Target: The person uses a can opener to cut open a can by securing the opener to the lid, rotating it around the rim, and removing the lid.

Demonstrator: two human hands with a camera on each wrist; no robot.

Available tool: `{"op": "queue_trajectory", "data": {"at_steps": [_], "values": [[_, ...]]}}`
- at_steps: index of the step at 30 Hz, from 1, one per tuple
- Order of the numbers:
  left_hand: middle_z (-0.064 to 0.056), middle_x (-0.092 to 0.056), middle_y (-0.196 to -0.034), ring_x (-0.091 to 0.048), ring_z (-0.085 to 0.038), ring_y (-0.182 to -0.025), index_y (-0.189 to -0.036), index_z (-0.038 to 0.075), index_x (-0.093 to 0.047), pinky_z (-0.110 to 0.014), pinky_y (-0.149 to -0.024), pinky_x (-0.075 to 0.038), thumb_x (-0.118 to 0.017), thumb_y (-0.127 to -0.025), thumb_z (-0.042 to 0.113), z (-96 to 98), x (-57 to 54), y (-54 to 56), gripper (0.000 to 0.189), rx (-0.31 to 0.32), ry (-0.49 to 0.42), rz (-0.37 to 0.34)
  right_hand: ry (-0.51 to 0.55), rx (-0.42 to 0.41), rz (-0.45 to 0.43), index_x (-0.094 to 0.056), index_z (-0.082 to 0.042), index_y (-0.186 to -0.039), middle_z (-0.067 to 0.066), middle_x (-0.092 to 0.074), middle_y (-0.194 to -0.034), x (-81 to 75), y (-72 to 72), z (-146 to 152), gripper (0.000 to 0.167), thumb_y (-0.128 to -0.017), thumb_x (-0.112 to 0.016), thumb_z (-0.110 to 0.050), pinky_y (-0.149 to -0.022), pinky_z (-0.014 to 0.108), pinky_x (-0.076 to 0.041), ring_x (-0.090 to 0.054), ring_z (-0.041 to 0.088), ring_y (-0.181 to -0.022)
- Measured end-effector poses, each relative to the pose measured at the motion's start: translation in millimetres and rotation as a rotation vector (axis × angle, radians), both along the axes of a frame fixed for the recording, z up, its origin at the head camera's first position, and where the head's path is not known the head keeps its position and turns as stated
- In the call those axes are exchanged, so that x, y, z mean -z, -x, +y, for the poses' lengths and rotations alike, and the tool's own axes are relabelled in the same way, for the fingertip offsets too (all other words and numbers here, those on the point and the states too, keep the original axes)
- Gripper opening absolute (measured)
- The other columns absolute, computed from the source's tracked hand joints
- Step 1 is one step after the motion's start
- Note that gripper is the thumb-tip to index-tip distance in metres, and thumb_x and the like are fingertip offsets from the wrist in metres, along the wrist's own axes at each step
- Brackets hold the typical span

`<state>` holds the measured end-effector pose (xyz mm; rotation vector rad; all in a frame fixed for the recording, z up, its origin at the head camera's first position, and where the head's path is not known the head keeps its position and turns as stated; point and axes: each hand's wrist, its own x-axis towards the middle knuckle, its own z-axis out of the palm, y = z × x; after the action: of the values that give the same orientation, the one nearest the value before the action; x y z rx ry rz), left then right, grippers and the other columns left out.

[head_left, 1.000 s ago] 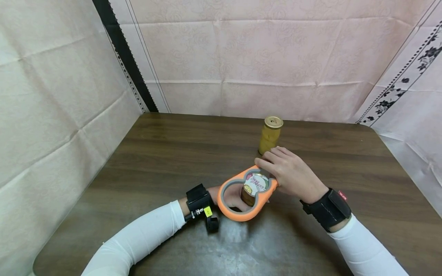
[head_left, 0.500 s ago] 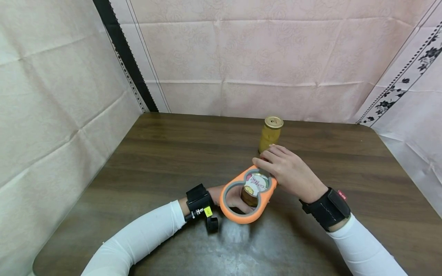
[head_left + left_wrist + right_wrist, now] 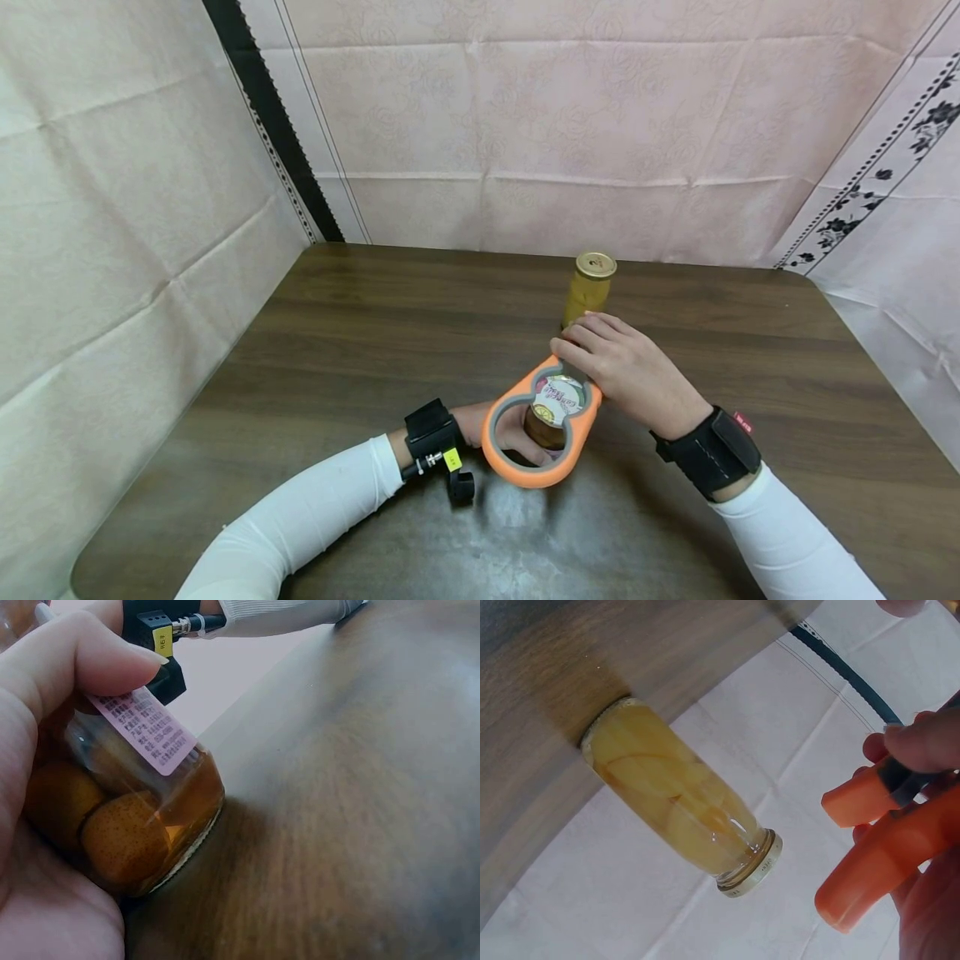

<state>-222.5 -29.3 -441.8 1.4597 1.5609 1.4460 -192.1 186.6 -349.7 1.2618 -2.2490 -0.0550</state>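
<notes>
In the head view my left hand (image 3: 516,432) grips a glass jar (image 3: 542,430) of brown round fruit. The left wrist view shows fingers and thumb curled around this jar (image 3: 124,832), its base close to the table. A white printed label tops its lid (image 3: 557,398). My right hand (image 3: 621,367) holds the handle end of an orange jar opener (image 3: 531,477) with grey lining. The opener's smaller opening surrounds the lid; the larger one lies nearer me. Orange handle ends (image 3: 870,874) show between fingers in the right wrist view.
A tall jar (image 3: 588,292) of yellow fruit with a gold lid stands upright just beyond my right hand. The brown wooden table (image 3: 360,333) reaches back to a pale cloth backdrop (image 3: 585,125). Another cloth (image 3: 135,208) hangs along the left side.
The opener's near end has swung slightly right and toward me. My right hand has shifted a little with the handles. The left hand and its jar look almost still.
</notes>
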Motion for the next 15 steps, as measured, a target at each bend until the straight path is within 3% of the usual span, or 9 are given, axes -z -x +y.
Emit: {"op": "queue_trajectory", "data": {"at_steps": [2,5,9,13,15], "values": [[-0.032,-0.034,-0.155,-0.04,0.0,-0.138,-0.156,-0.006,-0.022,-0.03,-0.123,-0.029,-0.075,-0.082,0.058,0.8,2.1,0.8,0.111,0.005,-0.003,-0.007,-0.006,0.004,0.006,-0.062,-0.01,-0.124,0.008,-0.065,-0.116,-0.5,0.2,0,0.044,-0.086,-0.074,0.007,-0.11,0.042,-0.047,-0.06,0.027,-0.114],[-0.032,-0.04,-0.151,-0.045,-0.001,-0.134,-0.156,-0.004,-0.024,-0.03,-0.121,-0.032,-0.077,-0.09,0.031,0.5,0.7,-0.6,0.092,0.004,0.006,-0.032,-0.005,0.0,0.019,-0.062,-0.009,-0.124,0.008,-0.065,-0.117,-0.4,1.0,-1,0.043,-0.086,-0.073,0.009,-0.11,0.042,-0.047,-0.06,0.027,-0.114],[-0.03,-0.042,-0.152,-0.048,0.001,-0.13,-0.158,0.001,-0.021,-0.027,-0.118,-0.036,-0.072,-0.086,-0.009,-2.5,-15.8,-9.5,0.089,-0.02,0.054,-0.079,0.005,-0.004,0.039,-0.062,-0.008,-0.122,0.01,-0.066,-0.117,-0.2,1.6,-2,0.044,-0.084,-0.074,0.01,-0.108,0.043,-0.049,-0.061,0.028,-0.116],[-0.032,-0.035,-0.156,-0.045,0.006,-0.13,-0.158,-0.003,-0.017,-0.022,-0.117,-0.033,-0.07,-0.083,-0.015,-5.3,-35.4,-16.8,0.093,-0.022,0.07,-0.094,-0.004,0.014,0.055,-0.062,-0.009,-0.121,0.011,-0.066,-0.119,-0.2,1.3,-2,0.042,-0.085,-0.074,0.009,-0.106,0.044,-0.05,-0.06,0.03,-0.119],[-0.034,-0.033,-0.156,-0.043,0.005,-0.132,-0.159,-0.003,-0.015,-0.022,-0.118,-0.032,-0.071,-0.083,-0.014,-5.5,-37.8,-17.3,0.094,-0.013,0.057,-0.1,-0.005,0.02,0.061,-0.062,-0.009,-0.121,0.012,-0.066,-0.12,0.2,1.5,-3,0.042,-0.085,-0.073,0.009,-0.105,0.044,-0.05,-0.06,0.031,-0.121]]}}
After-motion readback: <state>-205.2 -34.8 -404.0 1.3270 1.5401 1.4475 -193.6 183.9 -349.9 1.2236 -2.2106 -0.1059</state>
